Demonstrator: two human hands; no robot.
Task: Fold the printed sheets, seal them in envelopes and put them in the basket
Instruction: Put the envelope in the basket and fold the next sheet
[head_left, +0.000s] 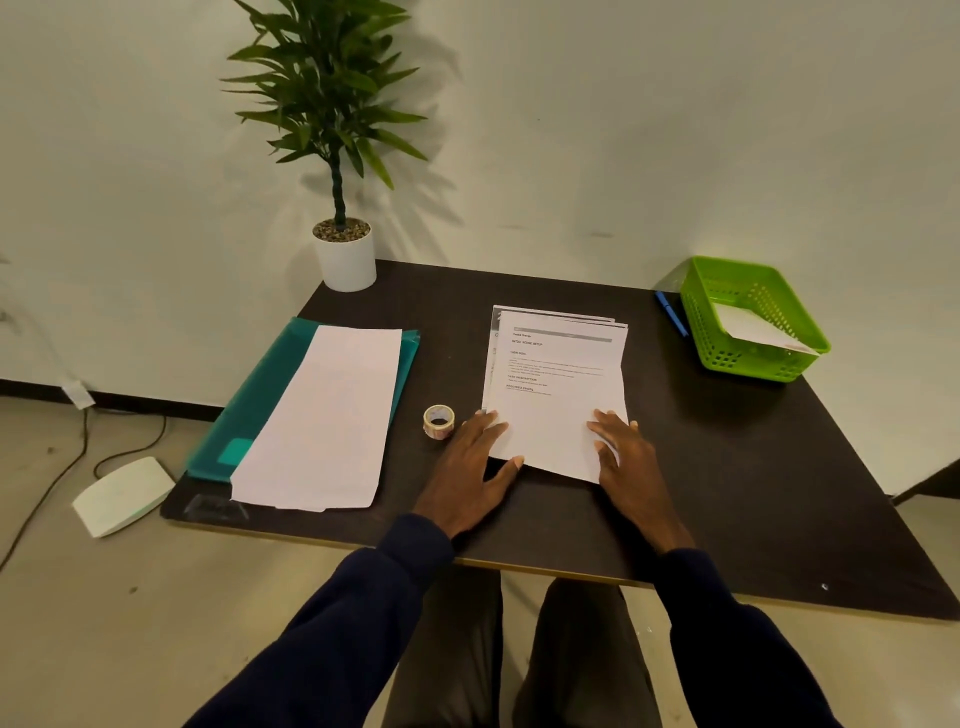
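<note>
Sleeves: dark navy, reaching in from the near edge over the table (727, 467), a dark brown top.
Left hand (470, 457): laid flat with fingers straight and a little spread. The fingertips rest on the near left corner of the top sheet and the thumb touches its near edge.
Right hand (623, 457): flat, fingers straight and close together, pressing down on the sheet's near right part.
Top sheet (556, 384): in the middle of the table, between the two hands. The far half shows printed text, the near half is blank white, and the near edge runs askew.
Tape roll (439, 421): small, standing on edge just left of the sheet, near the left fingertips but apart from them.
Envelopes (322, 415): long white pieces lying on a teal folder (260, 405) at the table's left side, well apart from the hands.
Stack of sheets (550, 313): under the top sheet, its far edges fanned out.
Pen (671, 312): blue, lying just left of the basket.
Basket (737, 358): green, slotted walls, at the far right corner, with one white envelope (758, 327) lying tilted inside.
Plant (345, 254): leafy, in a white pot at the far left corner, against the wall.
</note>
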